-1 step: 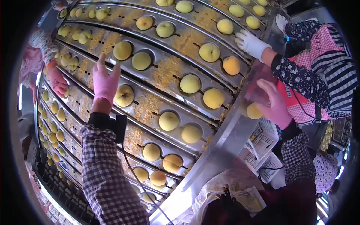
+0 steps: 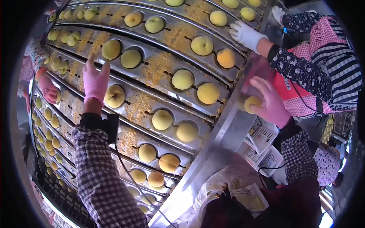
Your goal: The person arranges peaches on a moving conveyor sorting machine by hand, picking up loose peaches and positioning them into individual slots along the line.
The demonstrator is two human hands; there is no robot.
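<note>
A: Two gloved hands are logged. The right hand (image 2: 272, 102) is closed round a yellow fruit (image 2: 252, 103), held off the right edge of the metal sorting conveyor (image 2: 232, 129), above the white crates (image 2: 262, 144). The left hand (image 2: 96, 80) is spread flat, fingers wide, nothing gripped; it is laid over the tray rows, touching or just beside a pale fruit in its cup (image 2: 114, 95).

B: Handling of the held fruit?

A: Round, smooth-skinned, judged light enough for one hand but easily bruised. A cupped grip across the widest part is advised, pressure shared over fingers and palm, no pinching by fingertips. The skin may be slippery against the glove; that cannot be told for certain.

B: Other things noted?

A: Many like fruits are seated singly in cups along the curved rows. A co-worker's white-gloved hand (image 2: 246, 35) is placed at the upper right rim, beside an orange-toned fruit (image 2: 226, 58). Another person's hand (image 2: 49, 90) is seen at the far left rows.
</note>
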